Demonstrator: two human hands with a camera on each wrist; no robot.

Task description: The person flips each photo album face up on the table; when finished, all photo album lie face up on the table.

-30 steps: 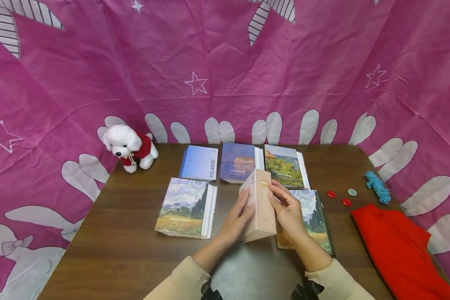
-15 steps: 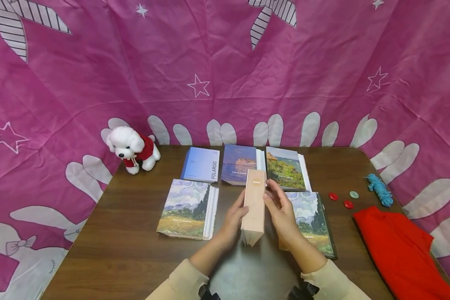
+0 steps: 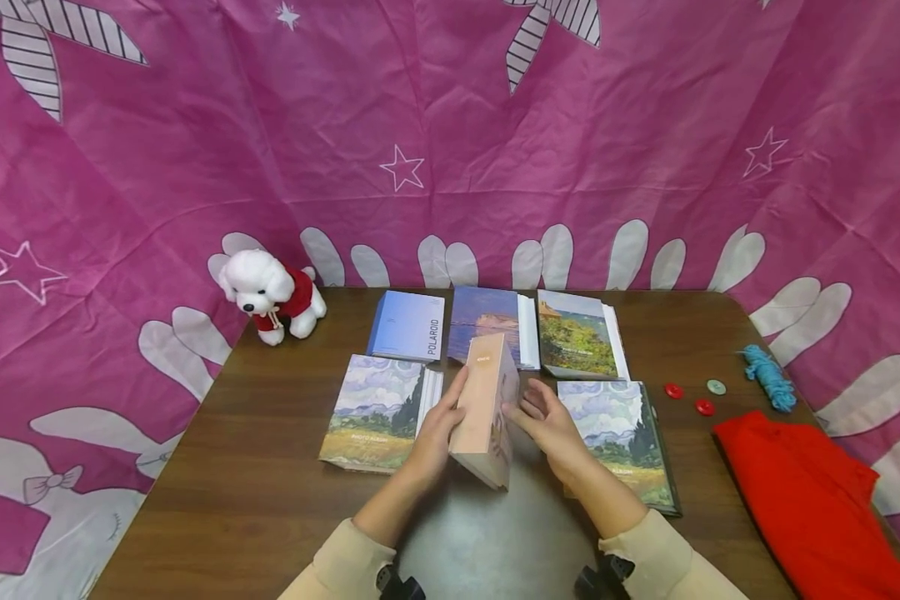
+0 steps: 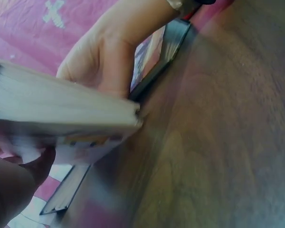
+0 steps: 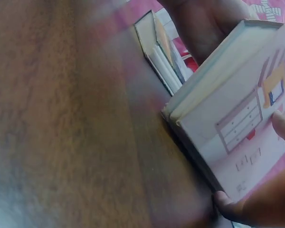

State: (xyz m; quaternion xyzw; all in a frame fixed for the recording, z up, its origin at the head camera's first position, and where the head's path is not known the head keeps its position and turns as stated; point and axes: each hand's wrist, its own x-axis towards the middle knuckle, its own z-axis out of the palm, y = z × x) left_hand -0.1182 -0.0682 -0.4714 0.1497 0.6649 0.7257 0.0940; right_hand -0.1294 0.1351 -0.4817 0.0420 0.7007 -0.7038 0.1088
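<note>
A thick pale pink album (image 3: 480,392) is held up over the middle of the table, tilted, with its spine toward me. My left hand (image 3: 429,442) grips it from the left, thumb on the spine. On the other side, my right hand (image 3: 551,425) has loosely bent fingers at the right cover. The right wrist view shows a thumb (image 5: 224,199) on the lower edge of the album (image 5: 242,133) and a fingertip on its printed cover. Page edges of the album (image 4: 52,99) face the left wrist camera. The left hand's far fingers are hidden in the head view.
Landscape photo albums lie left (image 3: 375,408) and right (image 3: 615,437). Behind are a blue Polaroid album (image 3: 407,325), a purple album (image 3: 487,312) and a garden-picture album (image 3: 579,333). A toy dog (image 3: 270,292), buttons (image 3: 705,407), blue yarn (image 3: 768,379) and red cloth (image 3: 802,483) stand around.
The pink album has turned from showing its left cover to showing its right cover, and has shifted left. My right fingers have moved from the spine to the right cover.
</note>
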